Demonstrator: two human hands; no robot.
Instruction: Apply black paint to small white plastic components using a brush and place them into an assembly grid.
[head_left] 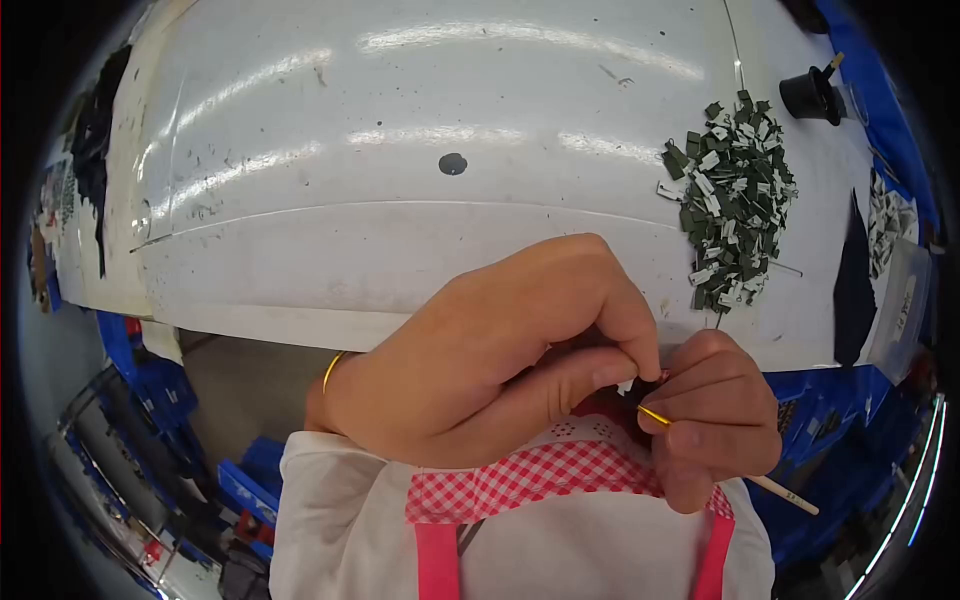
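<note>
The step in hand looks like close detail work on 1 small piece (627, 386), held in front of the chest, just off the near edge of the white surface (300, 240). Only a pale bit of it shows between the fingers, so its full shape and the spot being worked cannot be told. The next move seems to call for a firm pinch on the piece and a light, exact touch from the slim gold-tipped tool (655, 415), perhaps a fine brush; a slip there could mark the wrong place.

The left hand (500, 340) reaches across from the lower left, wrist bent, back of the hand upward, a yellow bracelet (332, 372) at the wrist. Its thumb and forefinger close on the piece at their tips, the forefinger arched down from above. The right hand (722, 415) is curled around the tool, gold end pointing left toward the piece and pale handle slanting out below the palm. The 2 hands meet at the fingertips; whether the tip touches the piece cannot be made out.

Beyond the right hand, a heap of small dark green and white pieces (735, 200) lies on the surface, with a black cup (810, 97) farther off
</note>
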